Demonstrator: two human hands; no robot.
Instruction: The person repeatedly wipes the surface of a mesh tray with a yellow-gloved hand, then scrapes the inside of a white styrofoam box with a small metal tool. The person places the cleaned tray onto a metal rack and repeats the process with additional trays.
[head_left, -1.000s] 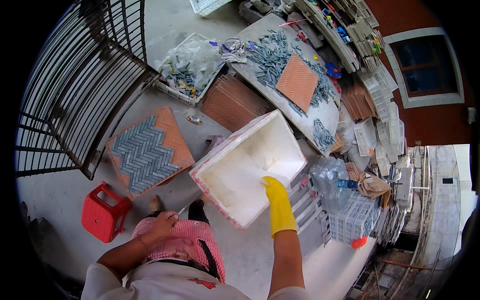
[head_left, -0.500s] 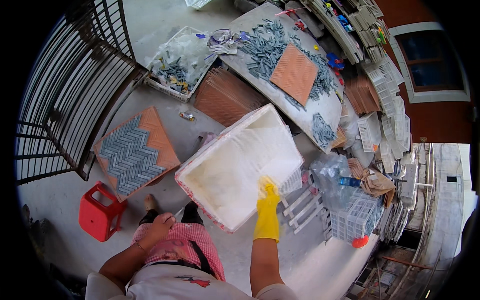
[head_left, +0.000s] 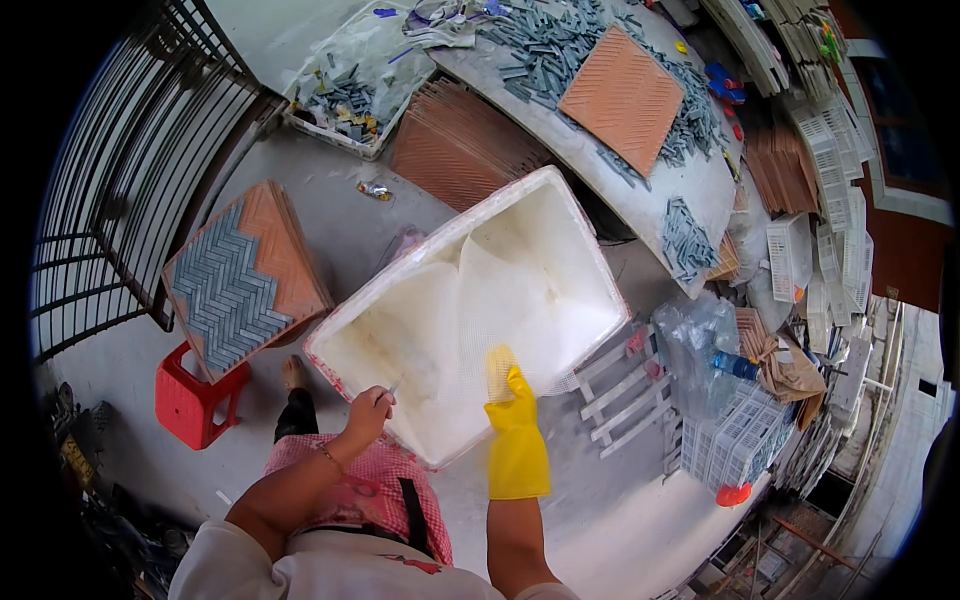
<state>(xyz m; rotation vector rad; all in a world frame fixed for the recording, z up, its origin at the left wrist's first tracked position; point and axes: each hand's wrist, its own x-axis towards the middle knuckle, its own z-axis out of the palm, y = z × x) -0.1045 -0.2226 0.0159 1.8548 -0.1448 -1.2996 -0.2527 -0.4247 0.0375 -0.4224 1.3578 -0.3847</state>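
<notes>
My right hand (head_left: pixel 514 425), in a yellow rubber glove, is closed on a white mesh sheet (head_left: pixel 475 335) over the near right side of a big white foam box (head_left: pixel 590 250). The mesh hangs into the box, and the gloved fingers show through it. Bare, my left hand (head_left: pixel 371 410) is at the box's near left edge, its fingers closed round a small, thin, pale tool (head_left: pixel 396 385) whose kind I cannot make out. White residue coats the inside of the box.
Left of the box, a board with grey herringbone tiles (head_left: pixel 225 290) sits above a red stool (head_left: pixel 195 405). Beyond lie stacked orange boards (head_left: pixel 460 145) and a table (head_left: pixel 540 130) heaped with tile strips. A slatted white rack (head_left: pixel 625 400) and a crate (head_left: pixel 735 430) stand at right.
My left hand has moved forward from my apron to the box's near edge. My right hand has moved left, and the mesh now hangs lower inside the box. The view has shifted.
</notes>
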